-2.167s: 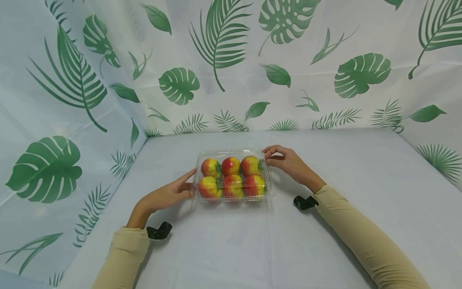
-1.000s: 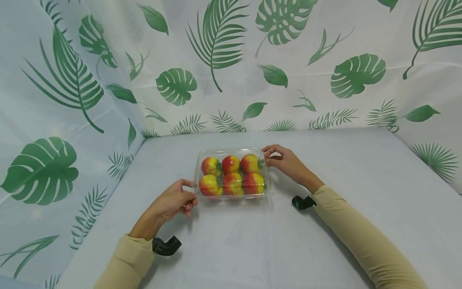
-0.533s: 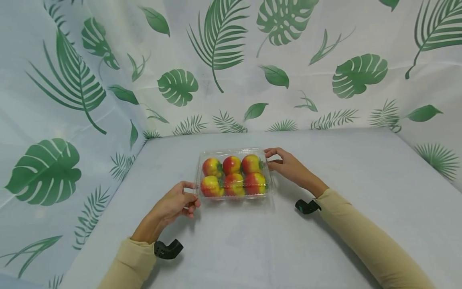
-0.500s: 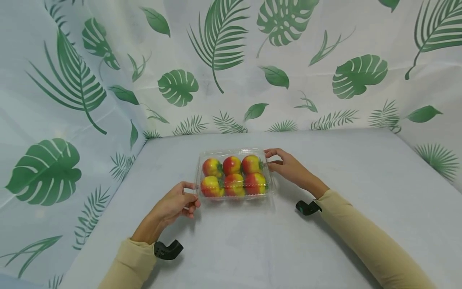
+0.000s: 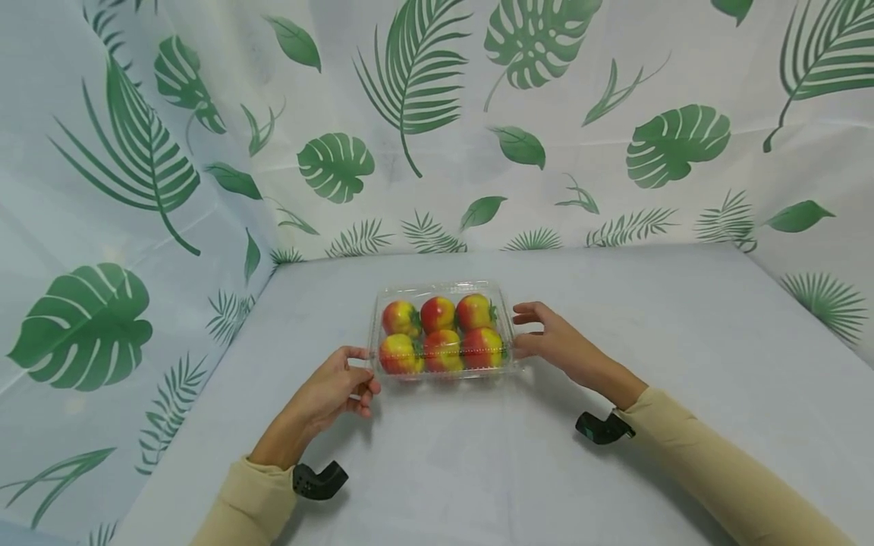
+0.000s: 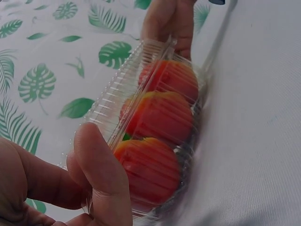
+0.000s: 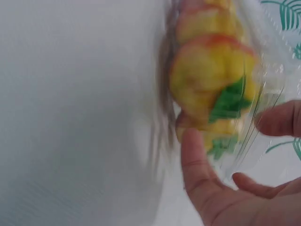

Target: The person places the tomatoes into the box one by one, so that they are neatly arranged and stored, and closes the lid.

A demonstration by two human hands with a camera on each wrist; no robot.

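A clear plastic clamshell box [image 5: 442,289] sits closed on the white tabletop, with several red-and-yellow fruits [image 5: 444,349] in two rows inside. Green leafy bits show on some fruits in the right wrist view. At the box's front left corner my left hand [image 5: 328,390] pinches the rim; the left wrist view shows its thumb [image 6: 101,174] bent at that corner. My right hand [image 5: 563,341] is at the box's right side, fingers loosely extended and spread. In the right wrist view its fingertips are close to the wall; whether they touch it cannot be told.
Behind the table hangs a white cloth [image 5: 457,182] with green leaf prints, continuing along the left and right sides. A black wrist camera [image 5: 321,480] juts from the left cuff, another black camera [image 5: 604,428] from the right. White table surface [image 5: 437,470] lies in front of the box.
My right hand has slid from the box's back right corner toward the front along its right side. Earlier, the left hand shifted from the left wall to the front left corner.
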